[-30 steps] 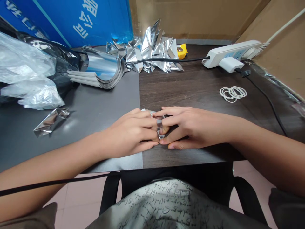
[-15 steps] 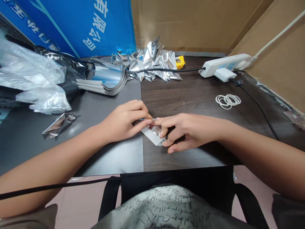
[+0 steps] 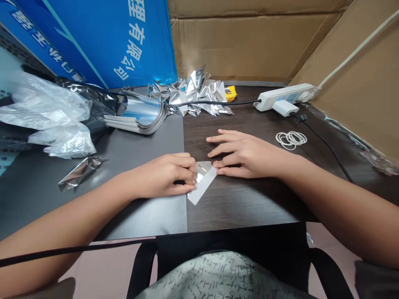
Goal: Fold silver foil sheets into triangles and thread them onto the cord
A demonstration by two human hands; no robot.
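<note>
Silver foil with a white paper strip (image 3: 203, 185), folded to a pointed shape, lies on the dark desk in front of me. My left hand (image 3: 171, 175) is closed, its curled fingers gripping the left side of the foil and hiding part of it. Beside the foil's upper right corner, my right hand (image 3: 245, 154) is open and palm down. Its fingers are spread over the desk, and the thumb side touches the end of the white strip. One folded foil piece (image 3: 79, 172) lies apart, left of my left forearm.
Curved silver sheets (image 3: 137, 118) are stacked at the back left, beside clear plastic bags (image 3: 52, 114). Several folded foil pieces (image 3: 198, 93) are heaped behind, near a yellow tape measure (image 3: 231, 94). To the right are a power strip (image 3: 285, 96), white rubber bands (image 3: 291, 140) and a black cable (image 3: 327, 147).
The foil has been turned, so its white strip now slants up to the right. My right hand has opened and lifted off most of it. My left fingers have curled onto its left side.
</note>
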